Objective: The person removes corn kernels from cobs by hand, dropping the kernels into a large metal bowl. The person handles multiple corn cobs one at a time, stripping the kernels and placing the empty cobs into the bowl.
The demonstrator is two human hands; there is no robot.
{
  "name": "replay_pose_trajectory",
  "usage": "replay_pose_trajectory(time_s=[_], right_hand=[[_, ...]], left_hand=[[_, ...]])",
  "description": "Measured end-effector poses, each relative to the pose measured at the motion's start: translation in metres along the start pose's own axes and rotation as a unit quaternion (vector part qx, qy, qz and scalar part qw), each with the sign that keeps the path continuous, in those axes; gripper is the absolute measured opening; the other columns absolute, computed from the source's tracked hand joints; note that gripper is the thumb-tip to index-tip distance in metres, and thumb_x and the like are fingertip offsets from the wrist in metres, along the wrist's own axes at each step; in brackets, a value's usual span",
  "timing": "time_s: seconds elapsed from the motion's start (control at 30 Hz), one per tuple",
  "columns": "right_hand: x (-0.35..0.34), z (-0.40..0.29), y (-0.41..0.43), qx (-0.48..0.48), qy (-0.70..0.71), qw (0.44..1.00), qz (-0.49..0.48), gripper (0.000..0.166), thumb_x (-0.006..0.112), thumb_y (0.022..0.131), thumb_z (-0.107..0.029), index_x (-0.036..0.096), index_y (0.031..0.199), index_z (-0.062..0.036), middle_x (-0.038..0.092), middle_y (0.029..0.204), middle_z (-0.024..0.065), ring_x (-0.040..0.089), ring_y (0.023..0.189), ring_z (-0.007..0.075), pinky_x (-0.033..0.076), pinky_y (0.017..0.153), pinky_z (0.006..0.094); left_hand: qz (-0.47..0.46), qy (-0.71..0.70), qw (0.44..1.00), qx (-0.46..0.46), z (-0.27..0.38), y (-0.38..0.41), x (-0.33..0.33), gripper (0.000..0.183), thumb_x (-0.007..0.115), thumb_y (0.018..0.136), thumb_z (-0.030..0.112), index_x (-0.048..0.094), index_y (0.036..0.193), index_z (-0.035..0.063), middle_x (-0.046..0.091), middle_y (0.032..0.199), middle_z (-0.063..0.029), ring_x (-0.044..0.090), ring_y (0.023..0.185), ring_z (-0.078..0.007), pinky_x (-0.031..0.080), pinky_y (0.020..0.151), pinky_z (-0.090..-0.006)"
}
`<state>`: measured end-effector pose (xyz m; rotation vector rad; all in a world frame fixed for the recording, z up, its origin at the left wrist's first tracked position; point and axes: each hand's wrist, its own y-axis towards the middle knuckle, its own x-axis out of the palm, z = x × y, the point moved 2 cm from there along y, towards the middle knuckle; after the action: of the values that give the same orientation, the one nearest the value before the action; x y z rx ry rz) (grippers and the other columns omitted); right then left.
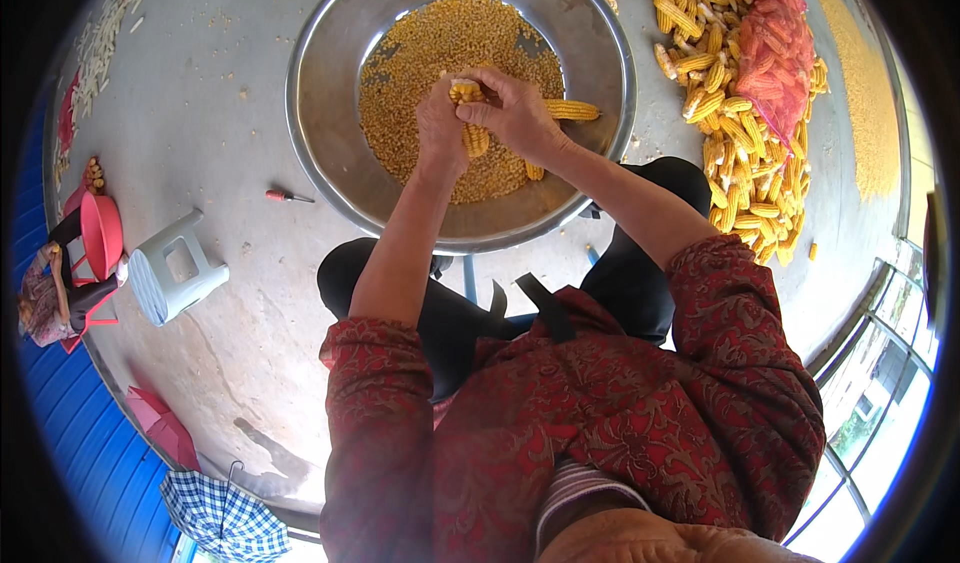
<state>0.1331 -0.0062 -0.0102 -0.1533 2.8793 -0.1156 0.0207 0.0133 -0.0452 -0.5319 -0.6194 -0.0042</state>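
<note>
Above a wide steel basin, my left hand grips an ear of corn around its side. My right hand rests against the same ear, its thumb and fingers at the upper end; whether it holds anything of its own is hidden. Loose yellow kernels cover much of the basin's floor. Another ear of corn lies against the basin's right wall, partly behind my right hand. A bit of a further yellow ear shows below my right wrist.
A heap of corn ears and a red mesh sack lie at right. Left of the basin are a screwdriver, a tipped plastic stool and a seated person near a pink basin. Umbrellas stand lower left.
</note>
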Motion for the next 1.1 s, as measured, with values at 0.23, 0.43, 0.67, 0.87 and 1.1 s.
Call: replay_pose_trajectory(time_s=[0.23, 0.43, 0.67, 0.87, 1.1], right_hand=[[-0.020, 0.006, 0.015, 0.100, 0.231, 0.966, 0.051, 0.040, 0.068, 0.085, -0.023, 0.054, 0.112, 0.0032, 0.060, 0.092, 0.0073, 0.057, 0.080, 0.0132, 0.048, 0.070, 0.0268], [-0.021, 0.006, 0.022, 0.054, 0.260, 0.959, 0.100, 0.036, 0.055, 0.093, -0.034, 0.055, 0.102, 0.0014, 0.059, 0.086, 0.0065, 0.056, 0.077, 0.0117, 0.049, 0.068, 0.0267], [-0.014, -0.002, 0.017, 0.159, 0.270, 0.950, -0.011, 0.042, 0.047, 0.096, -0.041, 0.056, 0.100, 0.0003, 0.058, 0.080, 0.0056, 0.053, 0.072, 0.0096, 0.047, 0.066, 0.0267], [0.001, 0.000, 0.020, 0.055, 0.172, 0.982, 0.056, 0.046, 0.050, 0.094, -0.042, 0.056, 0.101, 0.0029, 0.056, 0.079, 0.0061, 0.050, 0.073, 0.0117, 0.043, 0.065, 0.0287], [-0.017, 0.007, 0.027, 0.079, 0.167, 0.979, 0.087, 0.043, 0.051, 0.094, -0.039, 0.056, 0.103, 0.0032, 0.056, 0.082, 0.0065, 0.051, 0.075, 0.0124, 0.043, 0.067, 0.0291]], left_hand=[[-0.062, 0.037, 0.997, -0.018, 0.011, -0.008, 0.020, 0.045, 0.034, 0.100, 0.043, 0.056, 0.103, 0.0035, 0.059, 0.083, -0.0063, 0.060, 0.073, -0.0161, 0.050, 0.062, -0.0310], [-0.143, 0.079, 0.986, -0.013, -0.004, -0.008, 0.014, 0.056, 0.025, 0.098, 0.054, 0.054, 0.104, 0.0069, 0.056, 0.077, -0.0053, 0.055, 0.064, -0.0154, 0.046, 0.055, -0.0297], [-0.125, -0.100, 0.978, -0.133, -0.010, -0.001, -0.003, 0.059, 0.020, 0.097, 0.057, 0.055, 0.106, 0.0104, 0.054, 0.070, -0.0054, 0.054, 0.058, -0.0165, 0.044, 0.048, -0.0322], [-0.009, -0.056, 0.996, -0.066, -0.004, -0.010, 0.015, 0.057, 0.025, 0.099, 0.052, 0.055, 0.112, 0.0050, 0.061, 0.091, -0.0087, 0.064, 0.084, -0.0215, 0.056, 0.069, -0.0375], [0.023, 0.375, 0.927, 0.000, 0.007, 0.005, -0.002, 0.047, 0.032, 0.100, 0.045, 0.056, 0.102, 0.0040, 0.059, 0.085, -0.0060, 0.060, 0.073, -0.0149, 0.053, 0.064, -0.0295]])
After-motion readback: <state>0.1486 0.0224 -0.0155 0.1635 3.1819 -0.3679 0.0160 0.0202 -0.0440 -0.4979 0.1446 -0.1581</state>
